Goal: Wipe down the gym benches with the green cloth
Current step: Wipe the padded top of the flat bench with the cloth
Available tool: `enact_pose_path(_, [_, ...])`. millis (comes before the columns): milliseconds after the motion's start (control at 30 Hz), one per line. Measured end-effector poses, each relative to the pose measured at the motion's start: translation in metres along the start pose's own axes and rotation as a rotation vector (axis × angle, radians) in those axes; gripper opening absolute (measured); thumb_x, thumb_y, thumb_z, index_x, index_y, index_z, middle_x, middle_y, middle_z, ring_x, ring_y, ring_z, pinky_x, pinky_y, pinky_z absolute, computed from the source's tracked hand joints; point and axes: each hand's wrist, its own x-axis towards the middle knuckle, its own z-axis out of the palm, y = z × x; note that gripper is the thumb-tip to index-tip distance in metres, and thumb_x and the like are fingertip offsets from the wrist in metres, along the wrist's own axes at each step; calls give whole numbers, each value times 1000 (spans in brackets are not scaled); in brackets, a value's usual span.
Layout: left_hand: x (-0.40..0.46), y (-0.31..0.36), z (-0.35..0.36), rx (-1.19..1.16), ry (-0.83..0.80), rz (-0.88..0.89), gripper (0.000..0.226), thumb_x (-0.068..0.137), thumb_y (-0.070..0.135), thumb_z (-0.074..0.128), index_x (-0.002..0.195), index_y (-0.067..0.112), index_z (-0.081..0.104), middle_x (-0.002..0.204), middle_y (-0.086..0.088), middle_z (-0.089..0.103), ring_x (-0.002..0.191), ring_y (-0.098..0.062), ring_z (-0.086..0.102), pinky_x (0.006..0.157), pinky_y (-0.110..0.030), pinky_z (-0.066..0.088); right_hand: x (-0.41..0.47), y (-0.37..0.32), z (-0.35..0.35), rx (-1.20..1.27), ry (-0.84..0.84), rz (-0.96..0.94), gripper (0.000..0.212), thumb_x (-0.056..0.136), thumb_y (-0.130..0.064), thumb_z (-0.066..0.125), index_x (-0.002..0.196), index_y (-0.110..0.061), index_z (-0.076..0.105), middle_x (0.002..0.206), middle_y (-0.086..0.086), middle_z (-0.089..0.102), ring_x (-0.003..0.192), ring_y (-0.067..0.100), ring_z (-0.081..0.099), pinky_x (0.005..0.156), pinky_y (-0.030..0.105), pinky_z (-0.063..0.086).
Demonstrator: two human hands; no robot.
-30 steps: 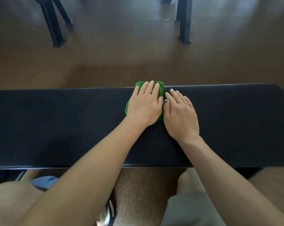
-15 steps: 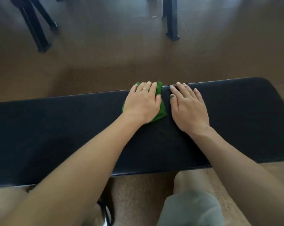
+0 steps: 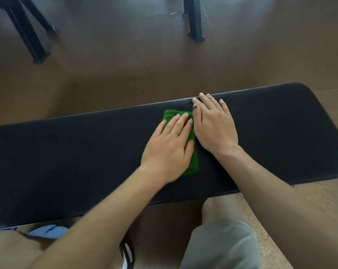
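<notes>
A long black padded gym bench [image 3: 67, 156] runs across the view. A folded green cloth [image 3: 193, 164] lies flat on its middle. My left hand [image 3: 170, 148] presses palm-down on the cloth with fingers spread, covering most of it. My right hand [image 3: 214, 125] rests flat on the bare pad just right of the cloth, its fingertips at the bench's far edge and its thumb touching the cloth's right side.
Brown floor [image 3: 125, 65] lies beyond the bench. Black metal equipment legs stand at the far left [image 3: 28, 35] and far centre [image 3: 194, 20]. My knees and a blue slipper [image 3: 45, 231] show below the bench's near edge.
My left hand has slid the cloth back toward the near side of the pad. My right hand stayed flat beside it. The view tilted, so the bench now slants.
</notes>
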Motion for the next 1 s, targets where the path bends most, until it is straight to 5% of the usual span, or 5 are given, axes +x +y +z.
enact_pose_path(167, [60,-6,-2,-65,-1,-72,60,110,45,14,166,24,13,174,4,9,160,-13,3,130,-38,1,0,0,-5,27,-33,19,62,106,-39,14,156,-18,43,163,1,41,154,14,29,128,41,16])
enact_pose_path(433, [-121,-1,21,-31,81,-26,55,111,43,24,161,21,33,169,2,29,157,-16,24,129,-42,20,-10,0,-5,-26,-75,1,53,111,-35,23,158,-16,38,168,5,30,157,18,20,129,40,10])
enact_pose_path(533, [-108,-11,21,-77,136,-85,52,110,40,30,158,24,41,166,5,36,155,-14,30,129,-39,21,-27,-8,-8,-33,-107,12,55,111,-36,23,160,-15,34,169,8,25,158,21,17,130,41,9])
enact_pose_path(700, [-33,-3,12,-107,128,-226,55,111,39,23,163,23,28,171,2,23,159,-15,17,131,-37,9,-71,-25,-9,-30,-95,-32,56,110,-39,22,160,-17,35,169,9,26,158,22,19,129,42,13])
enact_pose_path(1000, [-160,-28,38,27,216,-22,54,108,42,35,156,17,44,164,-1,38,151,-19,37,127,-40,25,-71,-24,-8,17,-48,-15,51,111,-37,27,156,-21,44,166,6,34,156,19,24,129,38,13])
